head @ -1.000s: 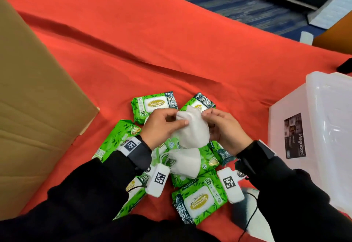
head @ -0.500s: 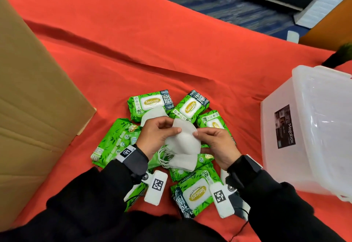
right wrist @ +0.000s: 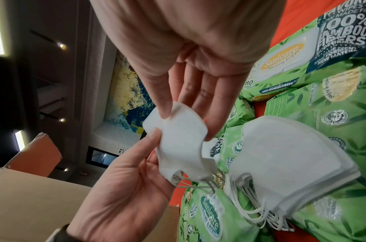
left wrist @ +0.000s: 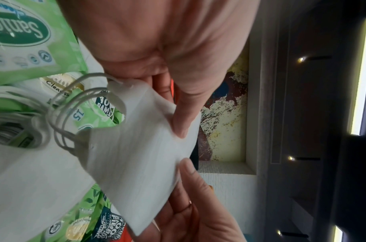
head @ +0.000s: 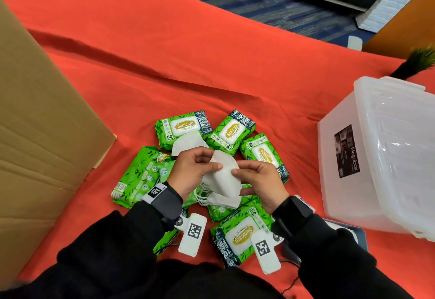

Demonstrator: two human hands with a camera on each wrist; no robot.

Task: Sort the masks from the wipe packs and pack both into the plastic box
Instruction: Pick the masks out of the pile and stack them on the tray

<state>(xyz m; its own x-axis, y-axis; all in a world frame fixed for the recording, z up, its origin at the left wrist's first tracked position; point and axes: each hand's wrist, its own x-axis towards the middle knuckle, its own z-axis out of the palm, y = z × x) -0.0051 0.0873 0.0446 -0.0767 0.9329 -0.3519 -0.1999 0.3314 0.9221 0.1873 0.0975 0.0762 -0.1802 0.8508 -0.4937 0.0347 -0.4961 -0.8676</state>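
Observation:
Both hands hold one white mask [head: 223, 171] above a pile of green wipe packs [head: 233, 131]. My left hand [head: 200, 169] pinches its left edge between thumb and fingers. From the right, my right hand [head: 249, 176] pinches the same mask [right wrist: 178, 140] with its thumb on top. Its ear loops [left wrist: 74, 104] hang down. Just below lies a stack of white masks [head: 221, 201] on the packs, also seen in the right wrist view as the stack [right wrist: 292, 163]. Another mask [head: 186, 143] lies on the far-left pack. The clear plastic box [head: 388, 153] stands at the right.
A large cardboard box [head: 35, 134] fills the left side. Several wipe packs [head: 240, 235] lie close to my wrists on the red cloth [head: 188, 51]. A dark-and-green brush-like thing [head: 414, 63] pokes out behind the plastic box.
The held mask has come down closer over the stack of masks. Both hands keep their pinch on it, and the view has shifted so the plastic box shows more.

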